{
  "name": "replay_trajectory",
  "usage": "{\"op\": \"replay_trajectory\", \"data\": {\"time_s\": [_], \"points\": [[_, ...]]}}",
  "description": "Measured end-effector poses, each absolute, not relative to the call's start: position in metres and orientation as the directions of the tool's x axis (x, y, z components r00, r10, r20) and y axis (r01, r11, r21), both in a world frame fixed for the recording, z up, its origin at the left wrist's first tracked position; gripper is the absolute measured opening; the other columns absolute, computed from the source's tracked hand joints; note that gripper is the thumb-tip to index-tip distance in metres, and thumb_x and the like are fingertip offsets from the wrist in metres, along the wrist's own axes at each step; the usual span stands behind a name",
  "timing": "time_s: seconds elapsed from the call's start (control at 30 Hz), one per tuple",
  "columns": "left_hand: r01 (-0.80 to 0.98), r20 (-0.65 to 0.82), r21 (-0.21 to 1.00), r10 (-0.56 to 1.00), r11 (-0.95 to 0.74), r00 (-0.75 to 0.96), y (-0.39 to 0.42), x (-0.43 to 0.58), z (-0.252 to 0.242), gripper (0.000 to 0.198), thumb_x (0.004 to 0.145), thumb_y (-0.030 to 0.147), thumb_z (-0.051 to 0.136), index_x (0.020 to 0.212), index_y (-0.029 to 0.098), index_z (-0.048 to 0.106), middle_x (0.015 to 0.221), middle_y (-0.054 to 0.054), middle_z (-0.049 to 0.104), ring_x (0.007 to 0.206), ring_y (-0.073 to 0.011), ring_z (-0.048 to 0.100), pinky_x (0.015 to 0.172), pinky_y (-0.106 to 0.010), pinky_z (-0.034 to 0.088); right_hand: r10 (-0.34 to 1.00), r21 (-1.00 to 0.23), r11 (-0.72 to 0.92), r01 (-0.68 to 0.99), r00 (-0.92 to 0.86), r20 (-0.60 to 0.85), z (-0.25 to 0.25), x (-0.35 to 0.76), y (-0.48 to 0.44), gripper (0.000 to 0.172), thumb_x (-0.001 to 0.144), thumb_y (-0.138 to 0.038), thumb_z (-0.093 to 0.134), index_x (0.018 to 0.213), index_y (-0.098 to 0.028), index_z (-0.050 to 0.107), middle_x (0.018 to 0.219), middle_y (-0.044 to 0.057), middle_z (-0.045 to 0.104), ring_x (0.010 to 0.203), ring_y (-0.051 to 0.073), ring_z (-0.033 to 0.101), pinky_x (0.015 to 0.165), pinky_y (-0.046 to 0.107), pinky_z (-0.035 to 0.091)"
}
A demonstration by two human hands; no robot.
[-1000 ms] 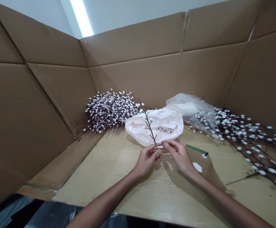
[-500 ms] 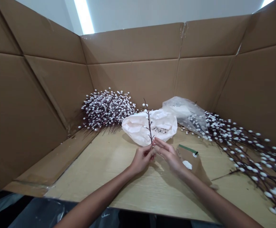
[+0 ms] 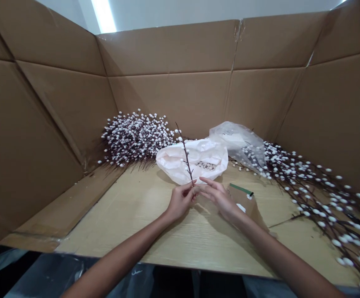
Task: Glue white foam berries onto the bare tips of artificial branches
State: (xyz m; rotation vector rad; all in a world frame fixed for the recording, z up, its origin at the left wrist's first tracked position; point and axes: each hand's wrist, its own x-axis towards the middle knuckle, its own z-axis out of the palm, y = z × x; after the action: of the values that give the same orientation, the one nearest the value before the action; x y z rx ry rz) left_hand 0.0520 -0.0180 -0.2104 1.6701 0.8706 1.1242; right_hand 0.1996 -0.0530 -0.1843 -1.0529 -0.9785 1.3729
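My left hand [image 3: 181,201] pinches the lower end of a thin dark twig with white berries [image 3: 186,159], which rises and leans slightly to the left. My right hand [image 3: 219,198] is next to it, with its fingertips extended to the stem's lower end. Its fingers are apart and hold nothing I can see. Behind the twig lies a crumpled white plastic bag [image 3: 170,161] with some berries inside.
A mound of white-berried sprays [image 3: 136,138] lies at the back left, and more sprays [image 3: 316,194] spread across the right. A clear plastic bag [image 3: 232,138] sits at the back. A cardboard scrap with a green strip [image 3: 241,189] lies on the wooden board [image 3: 198,240], walled by cardboard panels [image 3: 167,103].
The twig has gone from upright to leaning left. My hands have come closer together, and the whole view has shifted slightly as my head moved.
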Motion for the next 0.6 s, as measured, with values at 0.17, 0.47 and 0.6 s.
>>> {"op": "replay_trajectory", "data": {"time_s": [0.17, 0.47, 0.6], "points": [[0.006, 0.258, 0.963, 0.929, -0.269, 0.266, -0.016, 0.053, -0.209, 0.043, 0.075, 0.039, 0.067, 0.105, 0.008, 0.07, 0.064, -0.002, 0.065, 0.056, -0.0111, 0.053, 0.057, -0.023, 0.045, 0.993, -0.984, 0.079, -0.162, 0.095, 0.064, -0.187, 0.201, -0.049, 0.051, 0.068, -0.037, 0.069, 0.113, -0.015, 0.059, 0.093, 0.007, 0.071, 0.095, 0.024, 0.065, 0.089, 0.038, 0.047], [0.027, 0.195, 0.975, 0.915, -0.219, 0.352, -0.015, 0.057, -0.211, 0.03, 0.072, 0.039, 0.071, 0.068, 0.011, 0.063, 0.06, -0.001, 0.06, 0.051, -0.0083, 0.054, 0.049, -0.018, 0.043, 0.837, -0.885, 0.41, -0.221, 0.476, 0.269, -0.165, 0.234, -0.034, 0.029, 0.066, -0.039, 0.072, 0.073, -0.019, 0.052, 0.059, -0.004, 0.061, 0.056, 0.01, 0.056, 0.062, 0.025, 0.047], [0.059, 0.149, 0.98, 0.892, -0.192, 0.427, -0.013, 0.059, -0.215, 0.03, 0.073, 0.04, 0.07, 0.071, 0.011, 0.062, 0.058, -0.001, 0.06, 0.05, -0.0086, 0.053, 0.05, -0.02, 0.043, 0.779, -0.865, 0.45, -0.224, 0.573, 0.256, -0.161, 0.251, -0.026, 0.032, 0.06, -0.038, 0.074, 0.067, -0.02, 0.049, 0.053, -0.007, 0.055, 0.05, 0.008, 0.052, 0.057, 0.023, 0.045]]}}
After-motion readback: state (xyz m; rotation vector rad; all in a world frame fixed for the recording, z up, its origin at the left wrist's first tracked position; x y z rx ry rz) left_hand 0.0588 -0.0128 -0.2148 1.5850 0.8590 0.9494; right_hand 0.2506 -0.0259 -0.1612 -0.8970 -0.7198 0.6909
